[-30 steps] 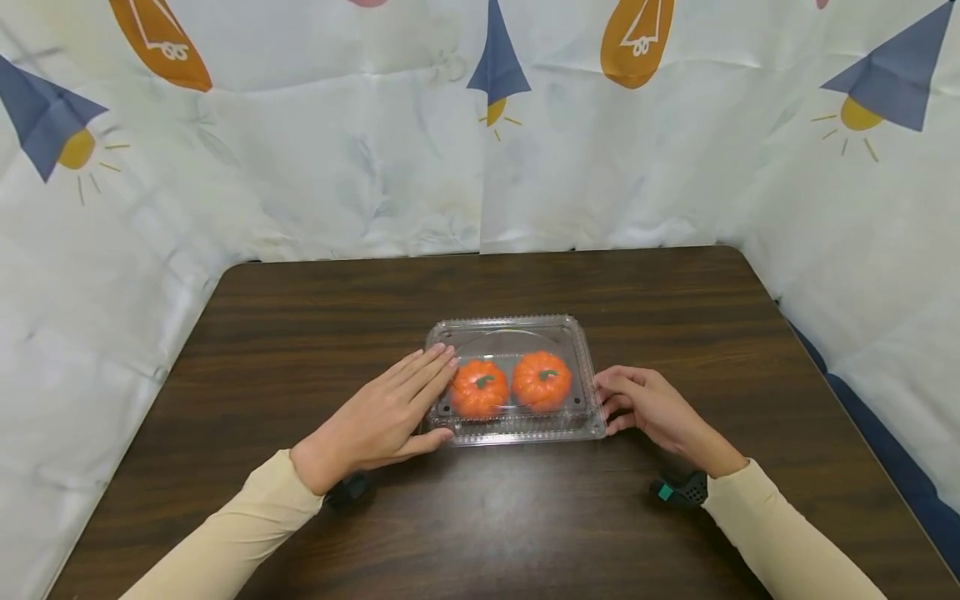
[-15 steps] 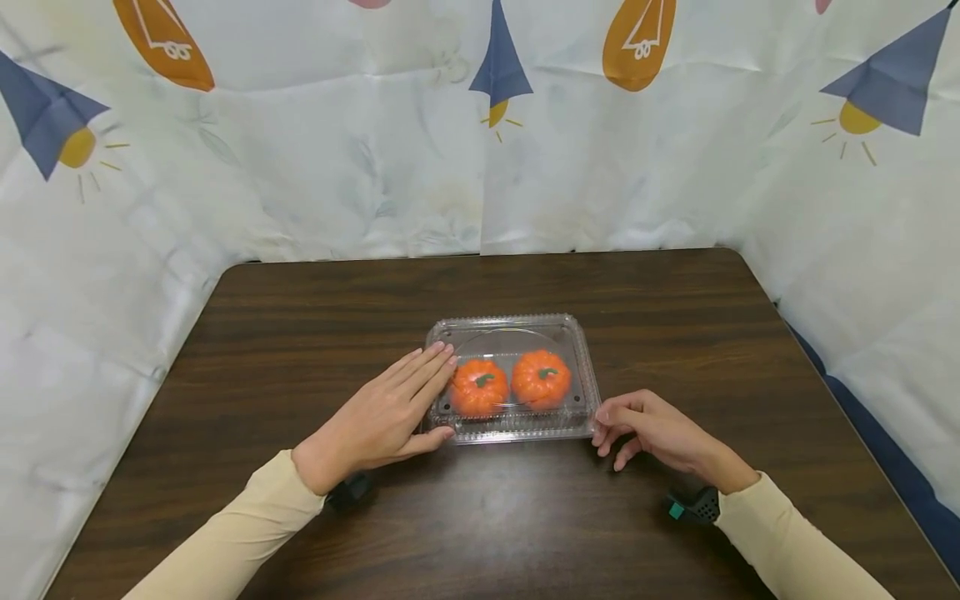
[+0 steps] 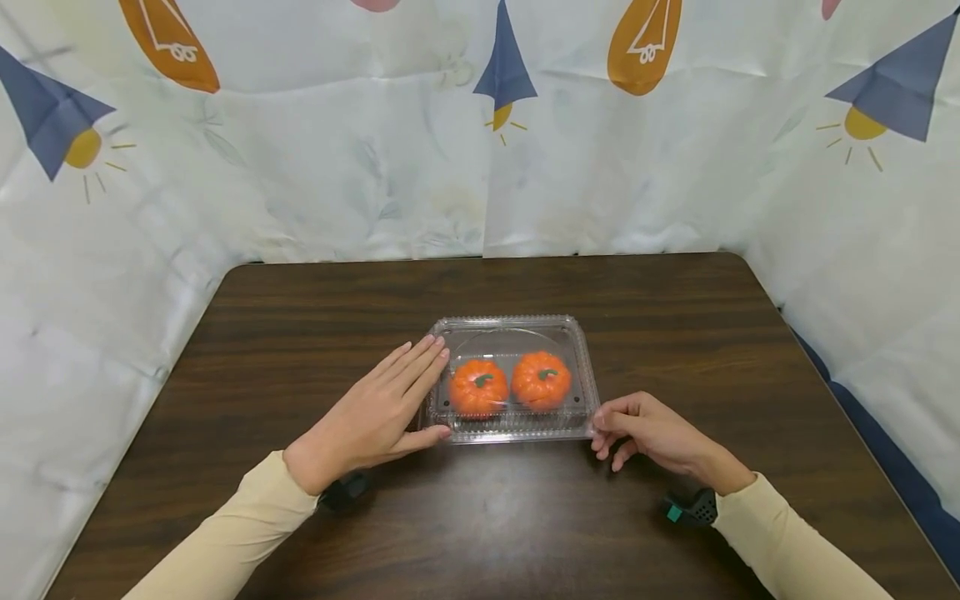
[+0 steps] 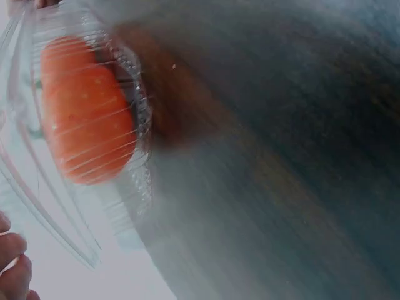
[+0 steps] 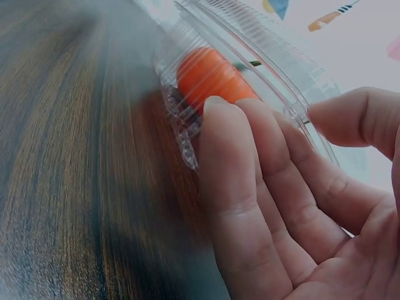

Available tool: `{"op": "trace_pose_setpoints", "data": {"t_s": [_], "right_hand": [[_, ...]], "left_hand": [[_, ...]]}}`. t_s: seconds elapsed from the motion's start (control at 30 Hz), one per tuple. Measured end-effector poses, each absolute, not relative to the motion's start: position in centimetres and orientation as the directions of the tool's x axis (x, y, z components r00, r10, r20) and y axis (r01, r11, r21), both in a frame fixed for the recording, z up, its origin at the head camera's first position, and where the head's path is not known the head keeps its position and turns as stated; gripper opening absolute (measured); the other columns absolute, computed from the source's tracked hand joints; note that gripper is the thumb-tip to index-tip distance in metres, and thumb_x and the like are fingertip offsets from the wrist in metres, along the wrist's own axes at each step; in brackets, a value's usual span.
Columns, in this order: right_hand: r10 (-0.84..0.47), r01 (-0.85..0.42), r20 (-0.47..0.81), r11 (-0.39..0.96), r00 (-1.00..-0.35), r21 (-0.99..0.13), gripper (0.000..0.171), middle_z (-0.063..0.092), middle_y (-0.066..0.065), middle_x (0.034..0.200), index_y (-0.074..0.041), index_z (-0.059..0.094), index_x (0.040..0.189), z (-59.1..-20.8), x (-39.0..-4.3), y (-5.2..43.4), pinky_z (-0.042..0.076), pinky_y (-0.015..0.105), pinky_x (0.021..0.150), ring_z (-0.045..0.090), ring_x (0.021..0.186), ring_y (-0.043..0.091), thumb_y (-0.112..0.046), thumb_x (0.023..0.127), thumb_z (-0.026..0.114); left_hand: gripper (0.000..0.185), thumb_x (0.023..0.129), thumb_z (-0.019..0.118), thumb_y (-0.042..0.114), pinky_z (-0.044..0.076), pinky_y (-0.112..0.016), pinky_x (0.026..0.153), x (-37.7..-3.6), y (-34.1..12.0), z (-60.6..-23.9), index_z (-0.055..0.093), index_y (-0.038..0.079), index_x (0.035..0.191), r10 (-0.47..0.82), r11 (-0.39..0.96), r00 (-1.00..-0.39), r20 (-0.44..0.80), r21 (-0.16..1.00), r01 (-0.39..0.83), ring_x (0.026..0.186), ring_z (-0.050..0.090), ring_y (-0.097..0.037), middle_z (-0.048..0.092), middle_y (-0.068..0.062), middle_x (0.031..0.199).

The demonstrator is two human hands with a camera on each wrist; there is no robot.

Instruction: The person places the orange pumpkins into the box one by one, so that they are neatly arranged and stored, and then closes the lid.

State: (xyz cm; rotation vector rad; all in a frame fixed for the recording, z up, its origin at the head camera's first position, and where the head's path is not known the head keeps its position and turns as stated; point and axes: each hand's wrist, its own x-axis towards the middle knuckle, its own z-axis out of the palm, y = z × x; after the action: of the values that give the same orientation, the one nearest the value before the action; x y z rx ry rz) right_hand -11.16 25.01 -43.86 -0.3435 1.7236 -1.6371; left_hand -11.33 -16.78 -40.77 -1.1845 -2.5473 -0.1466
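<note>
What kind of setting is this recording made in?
Probably a makeshift recording booth: a dark wooden table walled by a white printed cloth, bearing only a clear clamshell box of two toy pumpkins.

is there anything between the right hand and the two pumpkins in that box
Yes: the shut clear lid and wall of the plastic box enclose both pumpkins. The right hand is at the box's near right corner, fingers against the rim. The left hand rests flat on the left side.
</note>
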Motion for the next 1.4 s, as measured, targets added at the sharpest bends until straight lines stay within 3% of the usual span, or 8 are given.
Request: {"op": "trace_pose_setpoints", "data": {"t_s": [0.13, 0.27, 0.43, 0.53, 0.63, 0.87, 1.07, 1.4], "right_hand": [[-0.621, 0.276, -0.31, 0.153, -0.72, -0.949, 0.037, 0.074, -0.003, 0.088, 0.013, 0.066, 0.107, -43.9, -11.2, 24.8, 0.064, 0.03, 0.066, 0.073, 0.08, 0.011, -0.023, 0.108, 0.056], [-0.613, 0.275, -0.306, 0.149, -0.728, -0.95, 0.037, 0.074, -0.004, 0.087, 0.013, 0.066, 0.107, -43.8, -11.1, 24.7, 0.064, 0.029, 0.065, 0.073, 0.079, 0.011, -0.023, 0.108, 0.056], [-0.613, 0.286, -0.311, 0.142, -0.726, -0.948, 0.036, 0.074, -0.004, 0.087, 0.011, 0.066, 0.106, -43.8, -11.1, 24.6, 0.064, 0.028, 0.065, 0.073, 0.079, 0.01, -0.024, 0.108, 0.056], [-0.614, 0.287, -0.311, 0.142, -0.725, -0.947, 0.037, 0.073, -0.004, 0.088, 0.012, 0.066, 0.107, -43.8, -11.1, 24.5, 0.064, 0.028, 0.065, 0.073, 0.079, 0.01, -0.024, 0.108, 0.056], [-0.627, 0.281, -0.301, 0.135, -0.718, -0.95, 0.035, 0.073, -0.005, 0.088, 0.011, 0.066, 0.107, -43.9, -11.1, 24.6, 0.064, 0.027, 0.065, 0.072, 0.08, 0.009, -0.023, 0.108, 0.056], [-0.659, 0.294, -0.294, 0.114, -0.693, -0.949, 0.028, 0.074, -0.003, 0.089, 0.007, 0.067, 0.106, -44.2, -11.2, 24.7, 0.063, 0.026, 0.067, 0.073, 0.081, 0.009, -0.019, 0.107, 0.058], [-0.644, 0.289, -0.299, 0.124, -0.704, -0.949, 0.029, 0.073, -0.004, 0.089, 0.006, 0.067, 0.105, -44.3, -11.1, 24.6, 0.064, 0.026, 0.067, 0.073, 0.08, 0.009, -0.02, 0.107, 0.057], [-0.614, 0.311, -0.324, 0.133, -0.72, -0.941, 0.032, 0.073, -0.004, 0.084, 0.007, 0.067, 0.102, -44.1, -10.8, 24.1, 0.064, 0.03, 0.067, 0.071, 0.075, 0.01, -0.022, 0.107, 0.056]], "left_hand": [[0.088, 0.103, 0.044, 0.066, 0.037, -0.053, 0.125, -11.3, -17.6, -40.6, 0.035, -0.001, 0.159, 0.646, 0.707, -0.691, 0.324, 0.089, 0.702, 0.155, 0.039, -0.036, 0.038, -0.02, 0.166], [0.081, 0.103, 0.058, 0.052, 0.037, -0.06, 0.122, -11.1, -18.2, -40.9, 0.032, 0.001, 0.161, 0.498, 0.774, -0.84, 0.215, 0.327, 0.543, 0.154, 0.04, -0.037, 0.038, -0.019, 0.166], [0.063, 0.107, 0.053, 0.048, 0.049, -0.057, 0.113, -10.7, -18.5, -41.6, 0.044, 0.008, 0.154, 0.375, 0.762, -0.926, 0.032, 0.559, 0.327, 0.138, 0.056, -0.034, 0.055, -0.013, 0.153], [0.045, 0.109, 0.05, 0.043, 0.059, -0.038, 0.09, -10.4, -18.6, -42.0, 0.056, 0.012, 0.141, 0.379, 0.71, -0.925, -0.032, 0.651, 0.268, 0.109, 0.068, -0.022, 0.068, -0.008, 0.133], [0.032, 0.109, 0.052, 0.037, 0.053, -0.025, 0.073, -10.1, -18.7, -42.2, 0.061, 0.015, 0.129, 0.404, 0.663, -0.911, -0.081, 0.713, 0.23, 0.093, 0.066, -0.012, 0.072, -0.003, 0.117], [0.021, 0.104, 0.061, 0.037, 0.054, -0.022, 0.075, -9.6, -18.7, -42.8, 0.066, 0.019, 0.112, 0.453, 0.631, -0.884, -0.118, 0.743, 0.224, 0.089, 0.065, -0.003, 0.072, 0.007, 0.098], [0.019, 0.107, 0.057, 0.033, 0.051, -0.021, 0.07, -9.5, -18.3, -43.1, 0.068, 0.02, 0.097, 0.476, 0.592, -0.868, -0.141, 0.781, 0.197, 0.084, 0.063, -0.001, 0.071, 0.005, 0.091], [0.035, 0.11, 0.048, 0.018, 0.06, -0.026, 0.079, -9.4, -18.1, -43.8, 0.069, -0.007, 0.097, 0.533, 0.353, -0.818, -0.216, 0.935, -0.016, 0.081, 0.071, -0.01, 0.073, -0.012, 0.088]]}}
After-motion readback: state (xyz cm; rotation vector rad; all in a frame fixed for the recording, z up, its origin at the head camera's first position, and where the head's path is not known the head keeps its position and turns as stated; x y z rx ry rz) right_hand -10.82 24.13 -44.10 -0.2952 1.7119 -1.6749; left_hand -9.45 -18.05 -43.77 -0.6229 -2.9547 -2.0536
